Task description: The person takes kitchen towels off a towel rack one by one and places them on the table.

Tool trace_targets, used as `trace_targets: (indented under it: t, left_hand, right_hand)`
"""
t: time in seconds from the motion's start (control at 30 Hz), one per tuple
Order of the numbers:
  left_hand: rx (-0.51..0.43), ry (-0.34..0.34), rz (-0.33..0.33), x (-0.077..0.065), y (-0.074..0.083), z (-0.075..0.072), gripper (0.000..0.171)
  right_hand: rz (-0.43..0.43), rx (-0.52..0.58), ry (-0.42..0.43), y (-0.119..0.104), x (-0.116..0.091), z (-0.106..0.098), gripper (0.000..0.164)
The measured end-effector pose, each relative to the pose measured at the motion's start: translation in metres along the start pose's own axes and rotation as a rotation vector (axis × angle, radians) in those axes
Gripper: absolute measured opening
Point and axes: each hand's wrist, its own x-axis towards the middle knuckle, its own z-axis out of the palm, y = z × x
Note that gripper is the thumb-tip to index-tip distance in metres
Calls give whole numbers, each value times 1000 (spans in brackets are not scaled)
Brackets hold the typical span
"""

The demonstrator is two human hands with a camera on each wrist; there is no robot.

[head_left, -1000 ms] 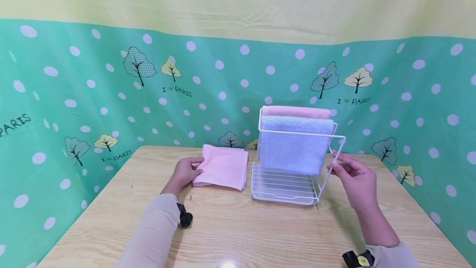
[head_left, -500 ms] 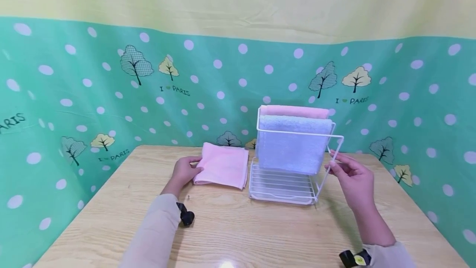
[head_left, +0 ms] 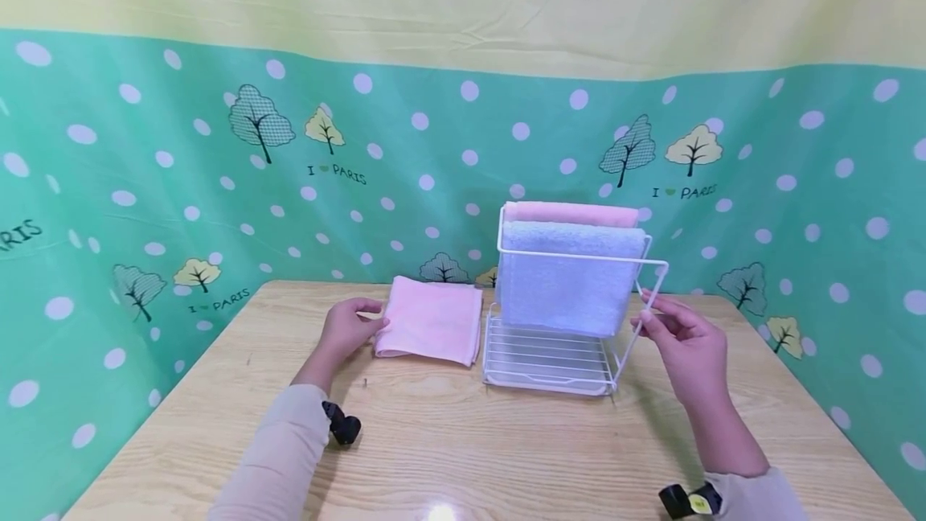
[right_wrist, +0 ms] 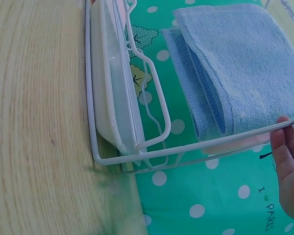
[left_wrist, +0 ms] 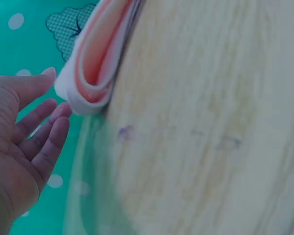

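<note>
Cloth (head_left: 428, 323), pink, folded nearly square, no evident long axis; flat on the table (head_left: 463, 441), left of the rack (head_left: 550, 387), slim gap between. Left hand (head_left: 346, 328), nearer: at its left edge, fingers loose, gripping nothing, contact unclear. Right hand (head_left: 694, 348): pinches the rack's side. Table's far edge close behind; tabletop extends in front.

The blue towel (head_left: 567, 288) looks like terry cloth — matt, with a rough pile. The pink towel (head_left: 428, 320) is matt, smoother cloth. The rack (head_left: 656, 288) appears to be smooth, white-coated metal wire, its tray (right_wrist: 100, 88) plastic. The bench (head_left: 448, 441) shows wood grain — glossy where light glares.
</note>
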Motion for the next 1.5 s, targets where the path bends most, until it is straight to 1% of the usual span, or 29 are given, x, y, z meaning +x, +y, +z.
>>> trace_targets:
  t: [0.07,0.23,0.33,0.4,0.63,0.83,1.0,1.13,1.33,1.5]
  left_hand:
    - [4,-4,15,1,8,0,39]
    - [-39,-21,55,2,26,1,41]
    - [-54,-31,70,3,35,2,42]
    - [-61,-31,68,2,40,2,40]
    - [-101,-27,110,-1,53,2,31]
    - [-136,-26,120,-2,60,0,32]
    - [-128,-40,125,-4,66,-1,35]
    - [-139,-58,134,-7,76,-2,37]
    - [-195,-91,171,-12,92,-3,37]
    - [-201,-103,209,-16,103,-2,36]
  right_hand:
    - [3,-15,3,-1,0,-1,32]
    - [4,-20,1,-1,1,-1,32]
    - [5,-17,3,-1,1,-1,31]
    - [8,-15,4,-2,0,0,31]
    - [8,-10,6,-3,0,0,30]
    - [-2,-12,1,-3,0,1,30]
    - [-1,-9,-4,-2,0,1,30]
    - [5,-21,-6,-2,0,0,30]
    - [-10,8,3,0,0,0,29]
    - [-19,13,3,1,0,0,27]
